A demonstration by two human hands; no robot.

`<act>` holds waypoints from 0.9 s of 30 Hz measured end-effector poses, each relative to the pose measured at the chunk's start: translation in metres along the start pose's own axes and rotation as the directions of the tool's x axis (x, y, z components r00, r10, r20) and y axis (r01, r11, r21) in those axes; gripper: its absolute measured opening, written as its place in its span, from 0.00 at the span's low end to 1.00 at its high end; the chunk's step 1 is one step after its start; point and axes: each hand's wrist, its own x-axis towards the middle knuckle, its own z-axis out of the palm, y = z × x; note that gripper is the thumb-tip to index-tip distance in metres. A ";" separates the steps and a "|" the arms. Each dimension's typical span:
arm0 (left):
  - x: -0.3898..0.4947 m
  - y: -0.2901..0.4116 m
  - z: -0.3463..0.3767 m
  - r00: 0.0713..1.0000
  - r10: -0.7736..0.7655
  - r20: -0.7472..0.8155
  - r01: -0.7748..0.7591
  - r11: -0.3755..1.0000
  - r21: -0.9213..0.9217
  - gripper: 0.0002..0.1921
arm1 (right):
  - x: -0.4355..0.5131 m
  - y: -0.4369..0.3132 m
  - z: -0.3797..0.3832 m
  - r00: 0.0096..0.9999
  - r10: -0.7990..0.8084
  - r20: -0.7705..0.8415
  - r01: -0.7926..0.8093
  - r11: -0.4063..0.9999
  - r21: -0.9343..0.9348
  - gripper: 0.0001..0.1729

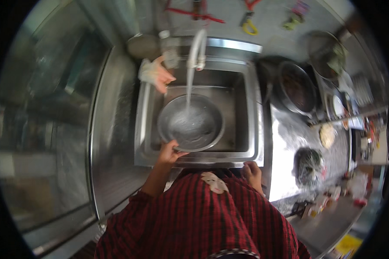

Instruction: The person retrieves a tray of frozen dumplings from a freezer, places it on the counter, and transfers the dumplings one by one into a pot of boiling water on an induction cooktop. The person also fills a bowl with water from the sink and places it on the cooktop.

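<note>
My left hand (170, 153) grips the near-left rim of a round metal bowl (168, 129), its thumb over the edge. The bowl is inside a stainless steel sink (241, 113); whether it touches the sink floor cannot be told. A stream of water (189, 84) falls from the white curved faucet (197, 45) into the bowl, where the surface ripples. By the sink's front right corner is my right hand (253, 174), fingers curled, with nothing visible in it. Part of its palm is hidden.
A rubber glove (157, 74) drapes over the sink's back-left corner, beside a clear plastic bottle (170, 51). Scissors with yellow handles (250, 27) hang at the back. To the right are a large pot (296, 87), a pale lump (327, 136) and a plastic bag of greens (309, 166).
</note>
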 end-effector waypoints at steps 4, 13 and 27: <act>-0.004 0.015 0.023 0.976 -0.110 -0.187 0.062 0.967 -0.246 0.34 | 0.006 -0.015 0.002 1.000 0.012 0.023 -0.012 1.000 0.009 0.09; -0.006 0.015 0.030 0.929 -0.176 -0.327 0.095 0.964 -0.248 0.41 | 0.022 -0.045 0.004 0.997 0.051 0.064 -0.048 0.997 -0.057 0.11; -0.014 0.012 0.030 0.935 -0.122 -0.332 0.055 0.977 -0.204 0.42 | 0.038 -0.030 0.011 0.988 -0.003 0.154 0.012 0.998 -0.055 0.10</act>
